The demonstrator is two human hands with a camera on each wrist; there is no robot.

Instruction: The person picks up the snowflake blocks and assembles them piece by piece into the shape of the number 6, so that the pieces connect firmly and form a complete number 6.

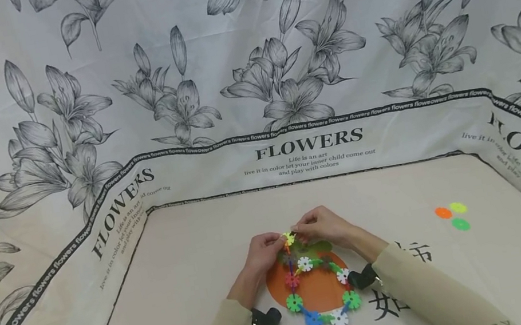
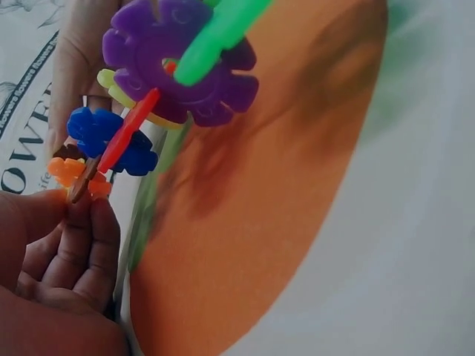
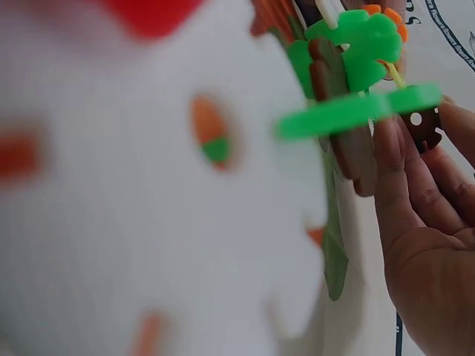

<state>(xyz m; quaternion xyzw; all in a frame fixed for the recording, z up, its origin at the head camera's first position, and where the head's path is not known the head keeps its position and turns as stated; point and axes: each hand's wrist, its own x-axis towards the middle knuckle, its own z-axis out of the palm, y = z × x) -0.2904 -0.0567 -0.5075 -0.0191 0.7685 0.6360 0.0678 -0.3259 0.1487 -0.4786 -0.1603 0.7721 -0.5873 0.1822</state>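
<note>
A chain of colourful notched plastic discs [image 1: 314, 321] hangs in a loop below both hands. At its top, my left hand [image 1: 263, 252] pinches the end of the chain, where an orange disc [image 2: 67, 170] and a thin brown disc show at the fingertips. A blue disc [image 2: 111, 141] and a purple disc [image 2: 178, 63] follow along the chain. Facing it, my right hand [image 1: 324, 227] pinches a dark brown disc [image 3: 424, 127] between thumb and fingers, right beside the left fingertips. Close to the right wrist camera, a large blurred white disc [image 3: 148, 245] covers much of that view.
Below the loop, a printed orange persimmon [image 1: 277, 287] with green leaves marks the cloth [image 1: 190, 239]. Three loose discs, an orange one [image 1: 442, 213], a yellow one [image 1: 458, 207] and a green one [image 1: 460, 224], lie to the right. Flower-printed fabric [image 1: 280, 95] walls the back and sides.
</note>
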